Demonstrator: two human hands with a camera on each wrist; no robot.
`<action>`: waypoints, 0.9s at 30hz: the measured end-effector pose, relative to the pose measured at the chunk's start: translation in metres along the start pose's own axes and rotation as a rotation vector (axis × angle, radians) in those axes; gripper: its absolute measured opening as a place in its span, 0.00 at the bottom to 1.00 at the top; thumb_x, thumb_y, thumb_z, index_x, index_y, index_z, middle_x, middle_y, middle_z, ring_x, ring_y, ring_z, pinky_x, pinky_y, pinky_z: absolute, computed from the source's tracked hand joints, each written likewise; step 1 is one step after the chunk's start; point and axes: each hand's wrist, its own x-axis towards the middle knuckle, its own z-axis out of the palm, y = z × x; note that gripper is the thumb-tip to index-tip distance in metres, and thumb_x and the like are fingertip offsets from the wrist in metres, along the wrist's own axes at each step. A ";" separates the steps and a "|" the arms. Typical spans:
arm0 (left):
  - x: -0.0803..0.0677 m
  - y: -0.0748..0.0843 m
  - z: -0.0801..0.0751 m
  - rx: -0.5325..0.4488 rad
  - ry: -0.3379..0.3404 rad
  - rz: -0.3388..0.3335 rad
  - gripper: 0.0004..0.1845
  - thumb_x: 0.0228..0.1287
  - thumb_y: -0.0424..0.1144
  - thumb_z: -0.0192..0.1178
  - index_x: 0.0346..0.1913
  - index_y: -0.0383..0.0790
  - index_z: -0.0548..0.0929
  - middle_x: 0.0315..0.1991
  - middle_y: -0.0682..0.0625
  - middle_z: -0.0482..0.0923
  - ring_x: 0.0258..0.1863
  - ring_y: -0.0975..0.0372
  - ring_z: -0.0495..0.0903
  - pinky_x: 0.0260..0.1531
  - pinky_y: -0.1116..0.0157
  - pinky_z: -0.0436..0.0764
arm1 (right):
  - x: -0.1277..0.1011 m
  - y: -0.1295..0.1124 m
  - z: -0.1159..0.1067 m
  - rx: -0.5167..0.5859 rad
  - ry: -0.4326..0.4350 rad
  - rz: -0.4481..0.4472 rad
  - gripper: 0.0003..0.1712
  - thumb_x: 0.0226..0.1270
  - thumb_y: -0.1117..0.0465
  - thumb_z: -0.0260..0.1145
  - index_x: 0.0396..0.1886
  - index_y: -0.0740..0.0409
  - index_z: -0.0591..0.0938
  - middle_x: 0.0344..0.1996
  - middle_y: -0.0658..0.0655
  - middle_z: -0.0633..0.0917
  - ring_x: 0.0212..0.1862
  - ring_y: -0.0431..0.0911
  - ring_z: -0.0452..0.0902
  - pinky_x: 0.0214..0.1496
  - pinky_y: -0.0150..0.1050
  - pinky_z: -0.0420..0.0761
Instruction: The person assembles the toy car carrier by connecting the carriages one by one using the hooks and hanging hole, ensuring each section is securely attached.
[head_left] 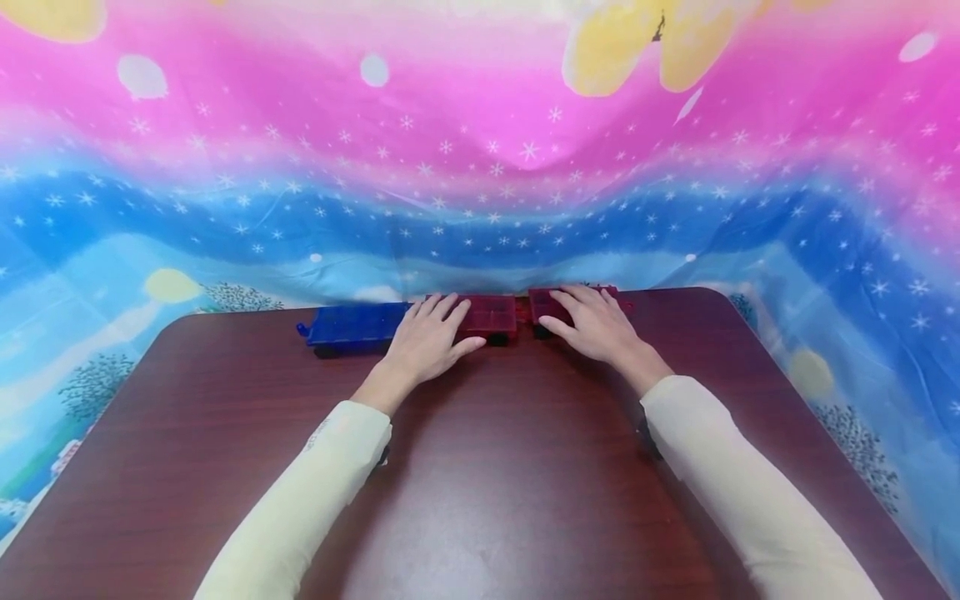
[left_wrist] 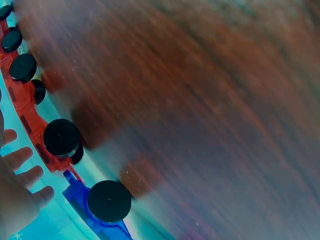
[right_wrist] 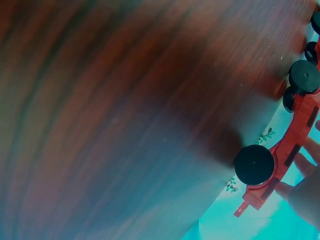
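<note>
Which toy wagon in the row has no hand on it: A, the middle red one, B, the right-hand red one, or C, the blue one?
C: the blue wagon lies bare, while the left hand rests on the middle red wagon and the right hand on the other red wagon.

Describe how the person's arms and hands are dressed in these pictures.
Both arms wear long, plain cream sleeves: the left sleeve and right sleeve end at the wrists. The left hand and right hand are bare, with no gloves, rings or watch in view. A small dark piece shows under each cuff, too hidden to identify.
</note>
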 end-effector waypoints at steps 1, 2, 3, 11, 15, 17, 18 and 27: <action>0.000 0.001 0.001 0.003 0.000 0.004 0.41 0.63 0.71 0.36 0.73 0.51 0.56 0.73 0.47 0.55 0.72 0.49 0.54 0.70 0.47 0.52 | 0.001 0.000 0.000 -0.003 0.002 -0.002 0.42 0.64 0.29 0.45 0.71 0.47 0.62 0.71 0.57 0.62 0.72 0.56 0.53 0.72 0.61 0.47; 0.001 0.001 0.002 0.004 -0.001 0.006 0.41 0.63 0.71 0.36 0.73 0.51 0.56 0.73 0.47 0.55 0.72 0.49 0.53 0.70 0.47 0.52 | 0.001 -0.001 0.001 -0.005 0.006 -0.004 0.42 0.64 0.29 0.45 0.71 0.47 0.62 0.70 0.57 0.62 0.72 0.56 0.53 0.72 0.61 0.47; 0.001 0.002 0.003 0.004 -0.005 0.009 0.41 0.63 0.71 0.36 0.73 0.51 0.56 0.73 0.47 0.55 0.72 0.49 0.53 0.70 0.47 0.52 | 0.002 -0.001 0.001 -0.006 0.007 -0.005 0.42 0.64 0.29 0.45 0.71 0.47 0.62 0.70 0.57 0.62 0.72 0.56 0.53 0.72 0.62 0.48; 0.004 0.006 0.007 -0.038 -0.066 0.022 0.43 0.60 0.74 0.35 0.74 0.53 0.53 0.74 0.47 0.51 0.74 0.49 0.47 0.71 0.46 0.48 | 0.008 -0.003 0.003 -0.043 -0.027 -0.002 0.45 0.63 0.26 0.41 0.72 0.47 0.61 0.72 0.57 0.60 0.74 0.56 0.49 0.72 0.62 0.47; 0.008 0.006 0.008 -0.042 -0.056 0.027 0.44 0.60 0.74 0.35 0.74 0.54 0.52 0.75 0.48 0.49 0.74 0.49 0.46 0.71 0.45 0.46 | 0.010 -0.004 0.004 -0.059 -0.037 -0.008 0.45 0.63 0.26 0.41 0.72 0.47 0.60 0.73 0.56 0.58 0.75 0.55 0.45 0.72 0.61 0.45; 0.010 0.007 0.008 -0.040 -0.051 0.028 0.44 0.60 0.74 0.35 0.74 0.55 0.52 0.75 0.48 0.49 0.75 0.49 0.45 0.71 0.45 0.46 | 0.012 -0.005 0.005 -0.058 -0.040 -0.005 0.45 0.63 0.26 0.41 0.72 0.46 0.59 0.73 0.56 0.57 0.75 0.55 0.45 0.72 0.62 0.44; 0.010 0.007 0.008 -0.037 -0.051 0.028 0.44 0.59 0.74 0.35 0.74 0.55 0.51 0.75 0.48 0.48 0.75 0.49 0.45 0.71 0.46 0.46 | 0.013 -0.005 0.006 -0.057 -0.043 -0.003 0.45 0.63 0.26 0.41 0.73 0.46 0.59 0.73 0.56 0.57 0.75 0.55 0.44 0.72 0.62 0.43; 0.017 0.008 0.012 -0.014 -0.072 0.041 0.44 0.58 0.75 0.34 0.74 0.60 0.44 0.76 0.48 0.45 0.75 0.49 0.42 0.71 0.45 0.44 | 0.017 -0.004 0.009 -0.053 -0.069 0.012 0.46 0.62 0.25 0.38 0.73 0.44 0.57 0.74 0.55 0.54 0.76 0.54 0.41 0.72 0.63 0.41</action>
